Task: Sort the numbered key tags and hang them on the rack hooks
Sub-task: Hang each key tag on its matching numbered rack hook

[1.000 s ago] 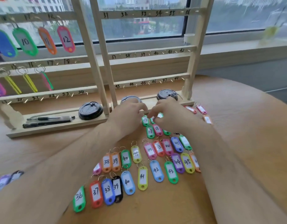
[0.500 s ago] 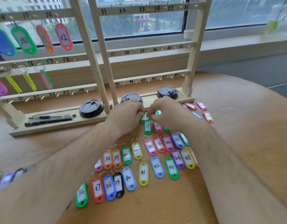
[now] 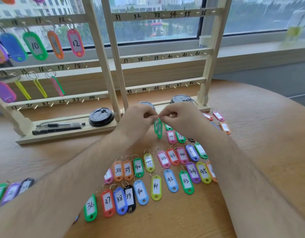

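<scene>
Two green key tags (image 3: pixel 158 128) hang edge-on just above the table, pinched by their rings between my left hand (image 3: pixel 137 120) and my right hand (image 3: pixel 179 118), which meet fingertip to fingertip. Behind them stand two wooden racks: the left rack (image 3: pixel 95 48) carries hung tags such as the green 10 tag (image 3: pixel 35 45) and the pink 12 tag (image 3: pixel 75 42); the right rack (image 3: pixel 167 56), numbered 31 to 48, has bare hooks. Several numbered tags lie in rows on the table, among them the green 36 tag (image 3: pixel 90 207) and the yellow 45 tag (image 3: pixel 203 171).
A black cup lid (image 3: pixel 101 116) and two black pens (image 3: pixel 59 127) rest on the left rack's base. Two more lids sit behind my hands, one being (image 3: pixel 181 98). More tags lie at the far left edge (image 3: pixel 10 191) and beside the right rack's foot (image 3: pixel 217 115). The round wooden table (image 3: pixel 260 134) ends at the right.
Both hands have lifted off the tag pile, raising the two green tags by their rings so they now hang clear of the table.
</scene>
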